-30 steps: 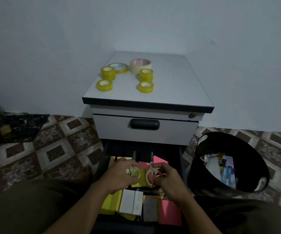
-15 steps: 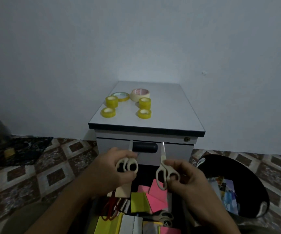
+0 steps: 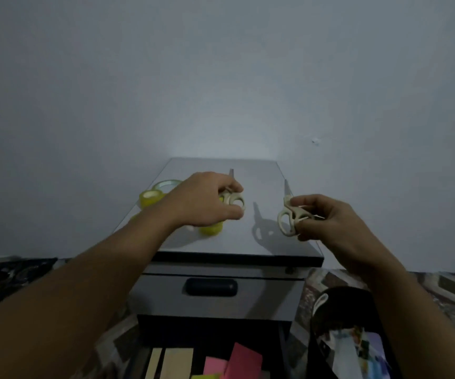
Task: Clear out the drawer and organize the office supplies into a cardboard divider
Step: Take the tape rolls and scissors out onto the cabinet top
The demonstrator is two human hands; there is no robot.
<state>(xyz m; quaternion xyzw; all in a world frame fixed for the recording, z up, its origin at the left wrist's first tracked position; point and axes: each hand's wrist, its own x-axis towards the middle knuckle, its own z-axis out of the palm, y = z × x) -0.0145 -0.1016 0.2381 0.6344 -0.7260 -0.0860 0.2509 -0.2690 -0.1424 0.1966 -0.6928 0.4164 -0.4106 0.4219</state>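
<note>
The left hand (image 3: 207, 201) grips one pair of cream scissors (image 3: 234, 199) and the right hand (image 3: 327, 221) grips another pair of cream scissors (image 3: 288, 216), both above the gray cabinet top (image 3: 261, 176) near the yellow tape rolls (image 3: 149, 198), while pink notes (image 3: 244, 361) lie in the open drawer (image 3: 210, 337) below.

No legible txt or labels anywhere.

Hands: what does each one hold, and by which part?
The left hand holds the left scissors by the handle loops; the right hand holds the right scissors by the handle loops too.
</note>
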